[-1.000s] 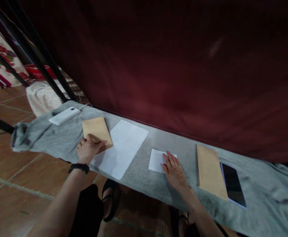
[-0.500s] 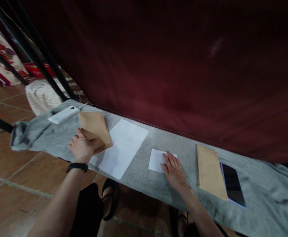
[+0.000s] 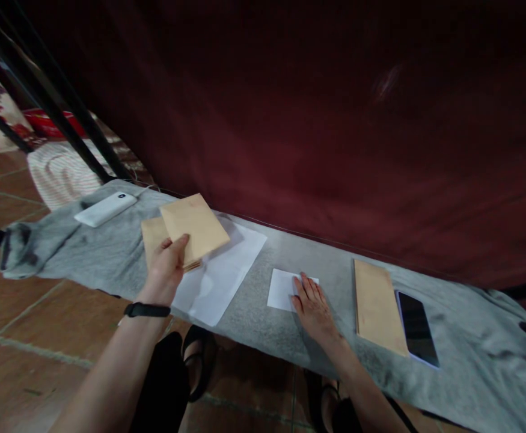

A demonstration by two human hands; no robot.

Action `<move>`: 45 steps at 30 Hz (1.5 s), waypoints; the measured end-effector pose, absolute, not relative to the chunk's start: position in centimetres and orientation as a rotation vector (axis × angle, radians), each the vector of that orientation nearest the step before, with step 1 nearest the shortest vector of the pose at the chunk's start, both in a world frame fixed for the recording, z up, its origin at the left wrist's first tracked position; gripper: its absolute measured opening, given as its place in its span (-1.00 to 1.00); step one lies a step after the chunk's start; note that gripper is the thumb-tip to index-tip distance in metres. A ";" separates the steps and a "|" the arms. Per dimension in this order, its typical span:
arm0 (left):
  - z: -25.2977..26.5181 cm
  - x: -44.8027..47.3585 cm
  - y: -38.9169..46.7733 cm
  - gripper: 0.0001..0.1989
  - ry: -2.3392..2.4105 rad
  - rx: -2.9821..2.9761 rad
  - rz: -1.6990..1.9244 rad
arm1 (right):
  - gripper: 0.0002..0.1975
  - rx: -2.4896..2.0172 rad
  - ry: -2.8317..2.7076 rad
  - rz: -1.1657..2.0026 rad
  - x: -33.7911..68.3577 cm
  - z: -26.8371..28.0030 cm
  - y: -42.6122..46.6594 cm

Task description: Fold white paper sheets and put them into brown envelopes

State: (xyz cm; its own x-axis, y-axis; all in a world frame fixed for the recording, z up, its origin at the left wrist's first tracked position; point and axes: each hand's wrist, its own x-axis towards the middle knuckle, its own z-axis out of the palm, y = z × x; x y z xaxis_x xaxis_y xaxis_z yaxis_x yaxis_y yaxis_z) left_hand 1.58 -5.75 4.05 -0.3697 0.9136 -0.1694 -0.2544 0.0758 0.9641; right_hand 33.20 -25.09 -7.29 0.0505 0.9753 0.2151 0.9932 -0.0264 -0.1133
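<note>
Between the thumb and fingers of my left hand (image 3: 168, 264) is a brown kraft envelope (image 3: 197, 224), raised and tilted above a stack of similar envelopes (image 3: 152, 236). Partly under the stack lies a large white sheet of paper (image 3: 231, 273). My right hand (image 3: 312, 304) rests flat, fingers spread, on the right part of a small white piece of paper (image 3: 281, 290). To the right of that hand, another pile of brown envelopes (image 3: 379, 307) lies on the grey cloth.
A dark-screened phone (image 3: 418, 328) lies beside the right pile. On the far left is a white device (image 3: 106, 209) with a cable. Grey cloth (image 3: 244, 328) covers the narrow bench. A dark red curtain (image 3: 290, 150) hangs behind, and black poles (image 3: 71, 102) stand at left.
My left hand has lifted an envelope off the left stack and moved it to the right, over the large sheet. The right hand stays on the small paper. The view shifts slightly.
</note>
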 end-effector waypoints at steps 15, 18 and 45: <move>-0.1 13.7 -13.2 -0.53 0.984 0.657 0.994 | -0.47 -2.059 -1.971 0.015 33.3 -6.6 -24.8; -0.1 14.3 -13.3 -0.55 1.009 0.689 0.990 | -0.47 -2.044 -1.956 0.054 33.3 -6.4 -24.8; -0.3 13.8 -11.6 -0.62 1.030 0.640 1.028 | -0.55 -1.697 -1.290 0.612 31.5 -3.9 -22.9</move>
